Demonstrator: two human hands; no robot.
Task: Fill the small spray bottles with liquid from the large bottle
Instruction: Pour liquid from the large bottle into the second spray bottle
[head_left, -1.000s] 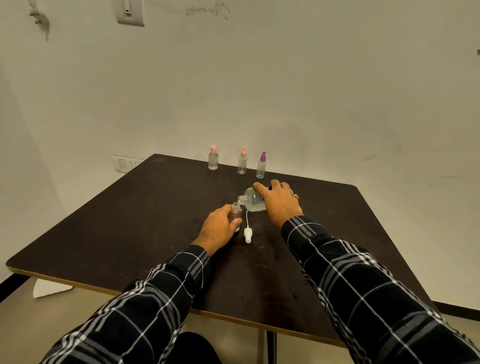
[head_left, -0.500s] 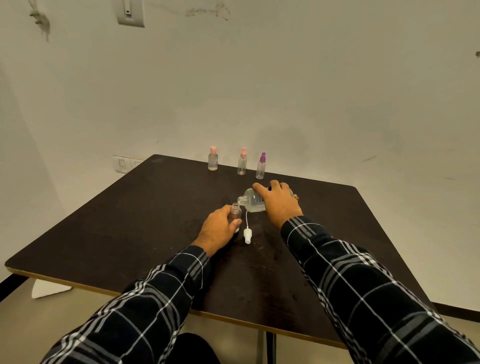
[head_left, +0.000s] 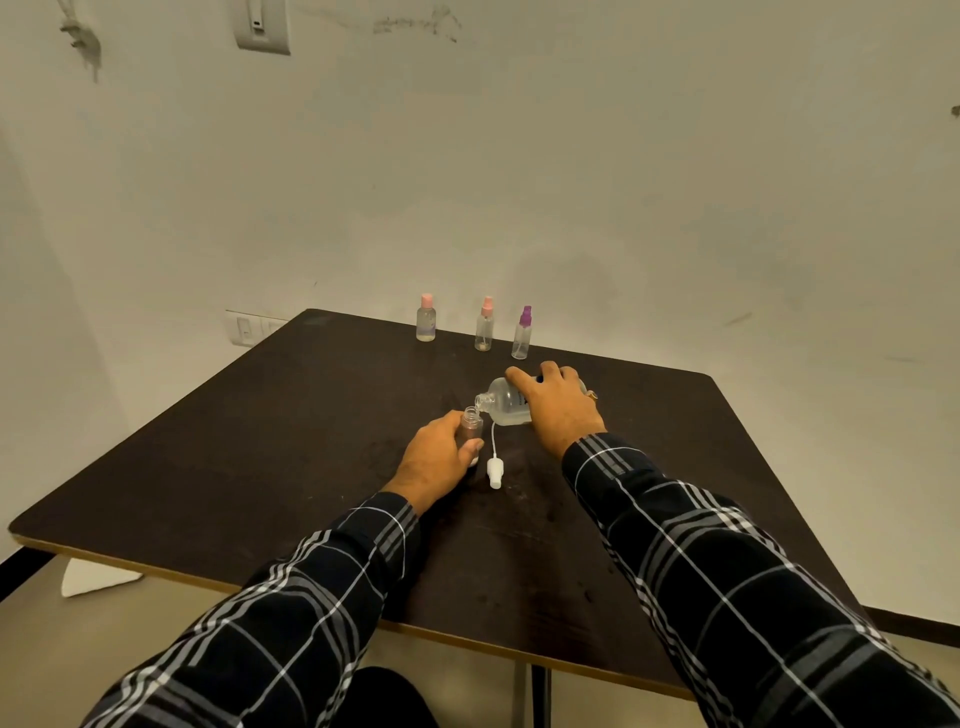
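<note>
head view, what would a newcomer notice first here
At the middle of the dark table, the right hand tips the large bottle with its mouth right at the opening of the small bottle, which the left hand holds upright. A white spray top with its tube lies on the table just beside them. Three capped spray bottles stand in a row near the far edge, two pink-capped and one purple.

On the table, three small bottles stand in a row behind the large bottle, open bottle and pump head.
</note>
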